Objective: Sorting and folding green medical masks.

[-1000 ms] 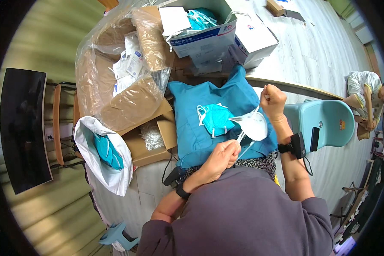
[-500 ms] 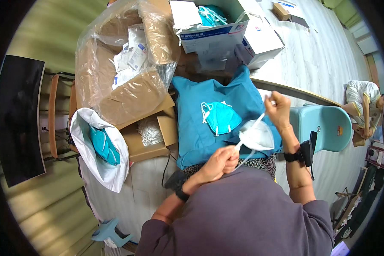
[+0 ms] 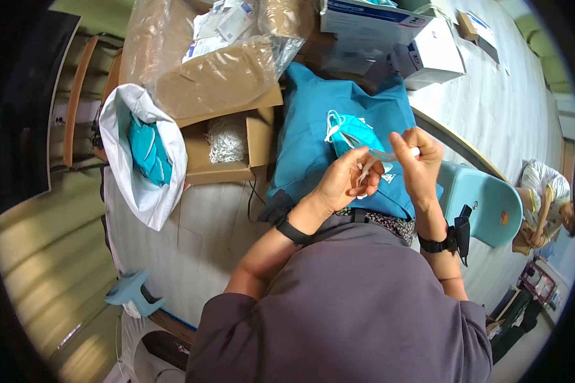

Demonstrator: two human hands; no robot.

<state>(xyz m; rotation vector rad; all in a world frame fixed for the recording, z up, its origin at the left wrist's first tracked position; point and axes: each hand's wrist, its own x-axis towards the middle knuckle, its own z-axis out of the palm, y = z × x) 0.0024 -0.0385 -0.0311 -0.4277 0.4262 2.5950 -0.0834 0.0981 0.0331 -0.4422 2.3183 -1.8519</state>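
Above my lap, my left hand (image 3: 351, 175) is closed with its fingers pinched on a white mask strap (image 3: 366, 168). My right hand (image 3: 420, 163) makes a fist around the same strap, a white end of it poking out beside the thumb. A pale stretch of strap spans the gap between both hands. The mask belonging to it is mostly hidden behind my hands. Just beyond them, a teal face mask (image 3: 353, 129) with white straps lies on the blue cloth (image 3: 310, 115) over my lap.
On the left stands a white bag (image 3: 176, 150) of teal masks. Beside it, a cardboard box (image 3: 260, 137) holds white straps. Farther back are a plastic-lined carton (image 3: 217, 76) of packets and a white box (image 3: 431, 54). A light-blue stool (image 3: 485, 204) is on the right; beyond it sits another person (image 3: 544, 195).
My hands have come closer together, and the left has moved forward. The mask's white inner side, visible between them before, is now mostly out of sight. The view has shifted.
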